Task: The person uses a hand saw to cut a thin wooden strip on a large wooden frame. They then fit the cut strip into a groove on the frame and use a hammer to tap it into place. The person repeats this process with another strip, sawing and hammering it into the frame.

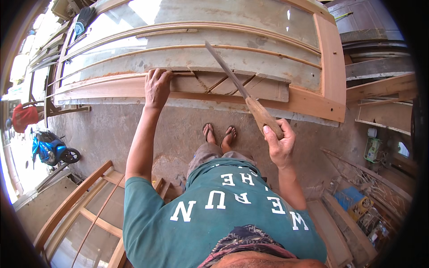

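Observation:
My right hand (281, 144) is closed round the wooden handle of a handsaw (229, 71). Its narrow blade slants up and to the left, over a wooden mitre box (269, 91) with several slots cut across it, some of them slanted. I cannot tell whether the blade touches the box. At the box's left end, my left hand (157, 87) is closed with its fingers curled over a thin wooden strip (107, 80) and the box's edge. Leftward from that hand the strip runs out along a large wooden frame (331, 67), which lies flat under the box.
More thin strips (263, 54) lie lengthwise across the frame's pale panel. A broom head (84, 20) is at the far left, and a blue motorcycle (49, 147) and a person in red (25, 118) are at the left. Another wooden frame (85, 210) stands behind my left side. Boards (380, 69) are stacked at the right.

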### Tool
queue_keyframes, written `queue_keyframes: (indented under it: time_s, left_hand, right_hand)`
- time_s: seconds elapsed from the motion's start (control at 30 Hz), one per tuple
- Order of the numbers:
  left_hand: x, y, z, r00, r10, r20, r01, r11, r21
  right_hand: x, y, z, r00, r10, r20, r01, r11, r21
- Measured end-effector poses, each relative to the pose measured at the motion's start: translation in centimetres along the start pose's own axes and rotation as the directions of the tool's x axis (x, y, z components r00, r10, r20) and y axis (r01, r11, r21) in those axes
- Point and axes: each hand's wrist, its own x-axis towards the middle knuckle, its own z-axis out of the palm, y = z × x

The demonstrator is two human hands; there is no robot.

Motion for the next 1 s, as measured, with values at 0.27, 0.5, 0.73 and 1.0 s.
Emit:
queue_keyframes:
  time_s: [0.27, 0.5, 0.73, 1.0]
  left_hand:
    - [0.0, -0.1, 0.5, 0.999, 0.034, 0.037, -0.032, 0.999, -0.042]
    - [-0.4, 0.8, -0.3, 0.993, -0.058, 0.102, 0.069, 0.992, -0.107]
    - [-0.1, 0.6, -0.4, 0.998, 0.004, 0.06, 0.002, 0.995, -0.104]
    - [-0.2, 0.4, -0.3, 0.999, 0.026, 0.03, -0.021, 0.99, -0.136]
  right_hand:
    - [0.0, -1.8, 4.2, 0.992, -0.092, 0.089, 0.09, 0.996, 0.025]
    - [0.1, -0.9, 4.1, 0.992, -0.11, 0.063, 0.113, 0.992, -0.051]
    - [0.0, -0.5, 4.0, 0.994, -0.103, 0.027, 0.105, 0.992, -0.067]
    - [0.1, -0.6, 4.5, 0.994, -0.1, 0.044, 0.103, 0.993, -0.057]
